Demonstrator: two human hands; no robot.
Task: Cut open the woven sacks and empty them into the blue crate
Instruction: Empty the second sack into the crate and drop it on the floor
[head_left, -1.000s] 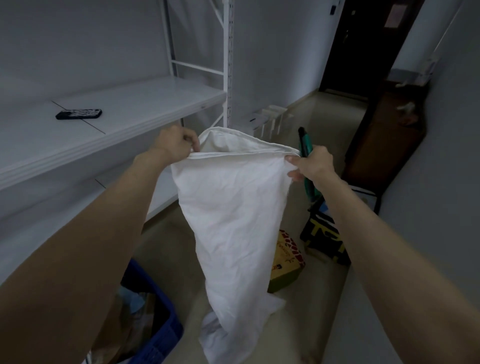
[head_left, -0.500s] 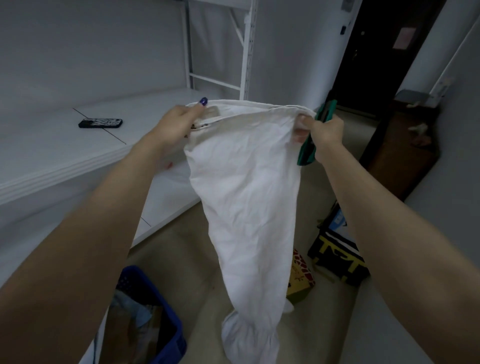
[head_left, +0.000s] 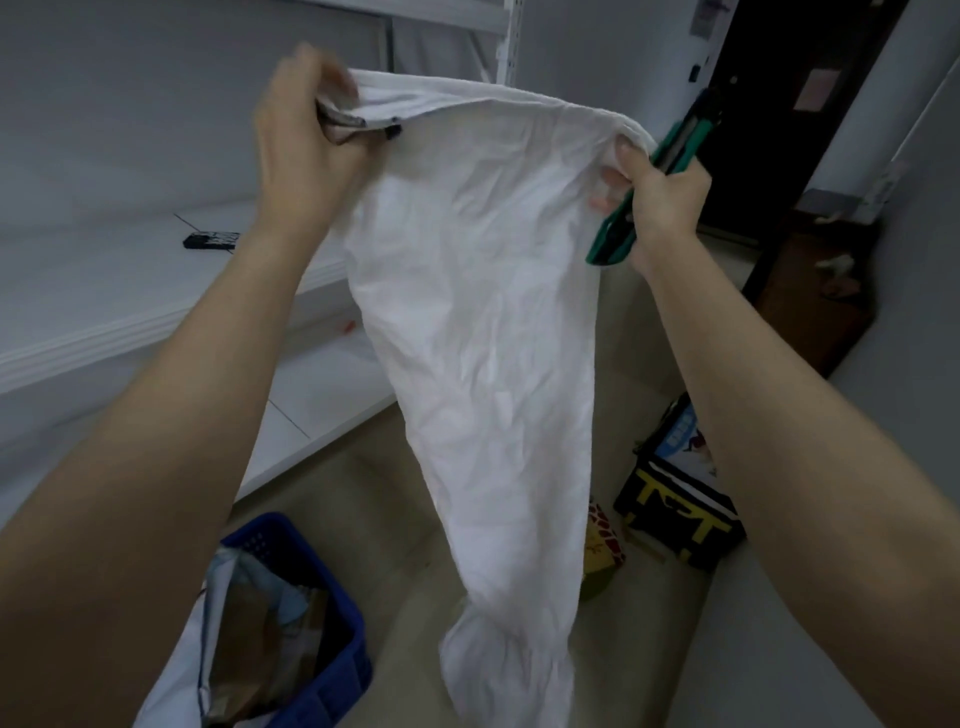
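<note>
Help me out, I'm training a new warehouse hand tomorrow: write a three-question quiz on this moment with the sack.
1. Multiple choice: besides the white sack, what does the right hand grip? A) a green cutter B) a roll of tape C) nothing
2. True or false: the blue crate is empty.
3. Fill in: the left hand holds the sack by its ___ edge.
Key: 1 A; 2 false, packages lie in it; 3 top.
</note>
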